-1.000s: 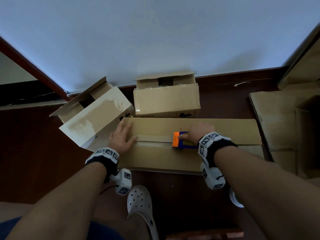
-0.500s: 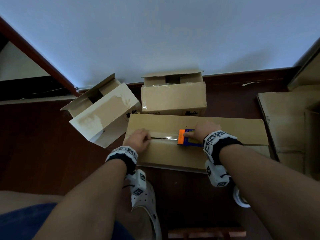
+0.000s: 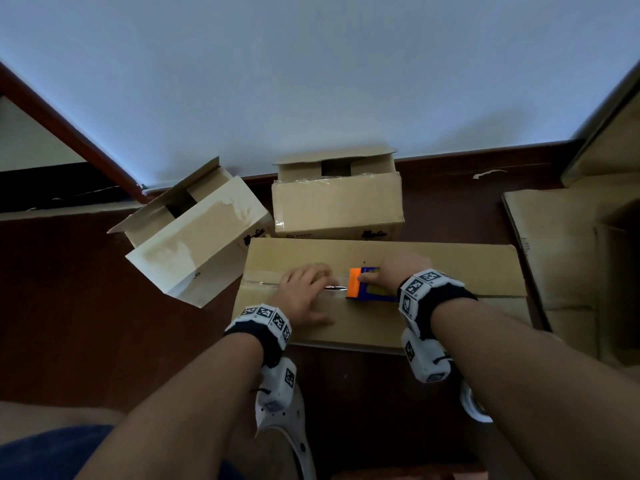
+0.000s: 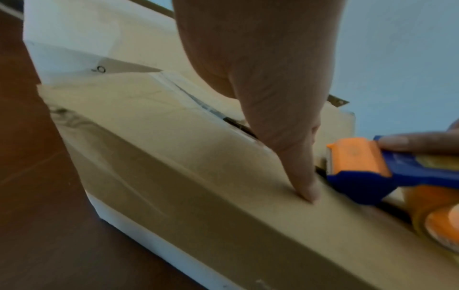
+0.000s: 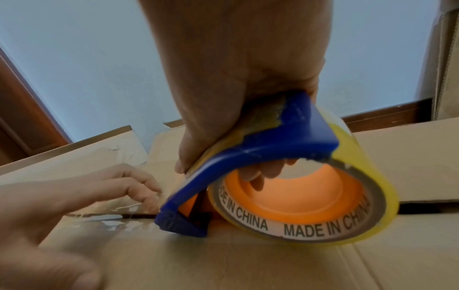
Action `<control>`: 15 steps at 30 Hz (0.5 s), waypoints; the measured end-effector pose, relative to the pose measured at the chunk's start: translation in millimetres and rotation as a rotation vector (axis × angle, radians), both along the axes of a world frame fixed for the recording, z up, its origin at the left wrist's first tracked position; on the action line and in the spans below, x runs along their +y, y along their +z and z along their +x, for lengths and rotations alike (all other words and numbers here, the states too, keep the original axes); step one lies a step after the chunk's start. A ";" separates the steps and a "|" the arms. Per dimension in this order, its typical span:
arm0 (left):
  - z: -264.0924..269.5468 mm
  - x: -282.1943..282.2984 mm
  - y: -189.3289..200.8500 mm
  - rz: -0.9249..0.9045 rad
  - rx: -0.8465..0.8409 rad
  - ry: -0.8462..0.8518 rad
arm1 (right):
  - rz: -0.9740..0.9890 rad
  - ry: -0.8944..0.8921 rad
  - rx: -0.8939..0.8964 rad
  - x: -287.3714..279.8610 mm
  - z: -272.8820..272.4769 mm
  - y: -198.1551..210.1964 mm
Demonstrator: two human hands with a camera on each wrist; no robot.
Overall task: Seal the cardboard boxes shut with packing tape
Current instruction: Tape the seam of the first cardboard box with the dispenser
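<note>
A long cardboard box (image 3: 415, 327) lies on the floor in front of me, flaps closed. Clear tape (image 3: 263, 284) runs along the left part of its centre seam. My right hand (image 3: 398, 275) grips a blue and orange tape dispenser (image 3: 363, 289) that rests on the seam near mid-box. In the right wrist view my fingers (image 5: 236, 78) wrap the dispenser (image 5: 261, 149) and its yellow tape roll (image 5: 347, 196). My left hand (image 3: 304, 292) presses the laid tape just left of the dispenser. The thumb (image 4: 298, 166) presses on the box top beside the dispenser (image 4: 360, 166).
A tilted open box (image 3: 197, 233) touches the long box's left corner. Another box (image 3: 337, 206), flaps up, stands behind it against the wall. More cardboard (image 3: 571, 254) lies at the right. A white clog (image 3: 284, 427) and a spare tape roll (image 3: 474, 407) are on the dark floor.
My left hand has slid right along the taped seam, from the box's left end to just beside the dispenser. The dispenser has hardly moved on the box.
</note>
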State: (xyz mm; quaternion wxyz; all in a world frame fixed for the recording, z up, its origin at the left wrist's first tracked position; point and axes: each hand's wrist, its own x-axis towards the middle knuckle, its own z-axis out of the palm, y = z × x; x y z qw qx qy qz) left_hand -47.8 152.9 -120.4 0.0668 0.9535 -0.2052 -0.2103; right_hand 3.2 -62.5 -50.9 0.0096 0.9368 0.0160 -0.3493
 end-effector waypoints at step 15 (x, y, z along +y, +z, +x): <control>-5.9 -20.5 -1.1 0.298 0.100 -0.154 | 0.000 0.006 -0.031 1.0 -6.4 2.8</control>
